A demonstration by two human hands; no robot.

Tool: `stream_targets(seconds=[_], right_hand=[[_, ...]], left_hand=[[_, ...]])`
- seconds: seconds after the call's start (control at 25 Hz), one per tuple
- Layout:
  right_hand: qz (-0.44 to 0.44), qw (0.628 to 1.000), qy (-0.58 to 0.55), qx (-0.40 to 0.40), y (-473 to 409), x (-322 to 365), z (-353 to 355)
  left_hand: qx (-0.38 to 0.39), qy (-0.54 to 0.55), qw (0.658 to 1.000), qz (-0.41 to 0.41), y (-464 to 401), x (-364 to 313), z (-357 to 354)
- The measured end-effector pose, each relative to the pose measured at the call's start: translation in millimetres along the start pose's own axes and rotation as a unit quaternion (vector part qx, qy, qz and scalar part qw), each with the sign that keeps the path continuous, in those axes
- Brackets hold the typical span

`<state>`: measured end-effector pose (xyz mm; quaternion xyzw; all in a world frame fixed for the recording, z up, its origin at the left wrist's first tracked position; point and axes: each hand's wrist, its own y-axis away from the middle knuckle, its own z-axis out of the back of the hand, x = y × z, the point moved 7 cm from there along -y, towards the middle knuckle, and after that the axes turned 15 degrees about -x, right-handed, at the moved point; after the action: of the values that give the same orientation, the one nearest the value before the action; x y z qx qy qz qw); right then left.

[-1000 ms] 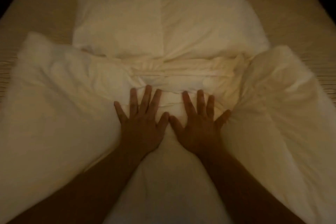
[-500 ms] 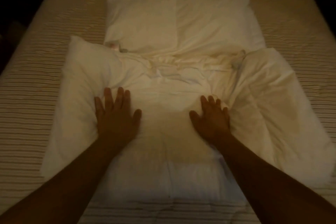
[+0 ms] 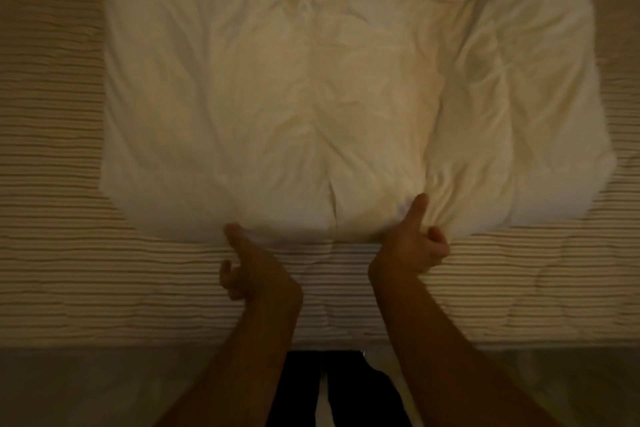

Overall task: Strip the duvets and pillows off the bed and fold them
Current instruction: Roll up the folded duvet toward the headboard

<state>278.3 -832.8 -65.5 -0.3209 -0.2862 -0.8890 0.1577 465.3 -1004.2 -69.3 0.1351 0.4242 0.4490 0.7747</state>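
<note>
Dim light covered the striped bed [image 3: 104, 288], where the duvet [image 3: 277, 97] lay. Your left hand [image 3: 256, 270] and right hand [image 3: 408, 246] each pinched its near edge; lifting evenly would probably have kept the fold square.

Both bare forearms reach forward, left hand [image 3: 247, 263] and right hand [image 3: 412, 246] pinching, thumbs up.

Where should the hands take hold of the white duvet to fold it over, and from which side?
Probably at the near edge of the duvet, approached from the foot side where the person stands. That edge lies free on the striped mattress, and the left hand and right hand are already there, thumbs on top, spaced apart.
</note>
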Motion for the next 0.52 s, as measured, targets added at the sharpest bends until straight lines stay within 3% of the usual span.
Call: stream_targets(seconds=[0.08, 0.12, 0.2, 0.32, 0.4, 0.44, 0.48, 0.52], right_hand=[[-0.164, 0.984, -0.064, 0.007, -19, -11, -4], [-0.199, 0.966, -0.137, 0.089, -30, -9, -21], [-0.18, 0.923, -0.226, 0.253, -37, 8, -41], [-0.164, 0.912, -0.217, 0.307, -37, 13, -33], [-0.138, 0.909, -0.234, 0.317, -41, 19, -19], [-0.132, 0.911, -0.252, 0.299, -42, 20, -9], [-0.121, 0.916, -0.254, 0.287, -44, 16, 13], [-0.107, 0.924, -0.245, 0.274, -52, 6, 39]], left_hand=[[0.158, 0.142, 0.972, 0.098, -13, -1, -22], [0.186, 0.203, 0.958, 0.083, -23, -19, -27], [0.212, 0.274, 0.938, 0.024, -39, -58, -29], [0.305, 0.29, 0.897, 0.137, -33, -66, -40], [0.189, 0.207, 0.952, 0.121, -36, -52, -12], [0.124, 0.169, 0.977, 0.023, -45, -54, 7], [0.079, 0.149, 0.985, -0.017, -41, -49, 29], [0.06, 0.123, 0.991, 0.002, -34, -33, 47]])
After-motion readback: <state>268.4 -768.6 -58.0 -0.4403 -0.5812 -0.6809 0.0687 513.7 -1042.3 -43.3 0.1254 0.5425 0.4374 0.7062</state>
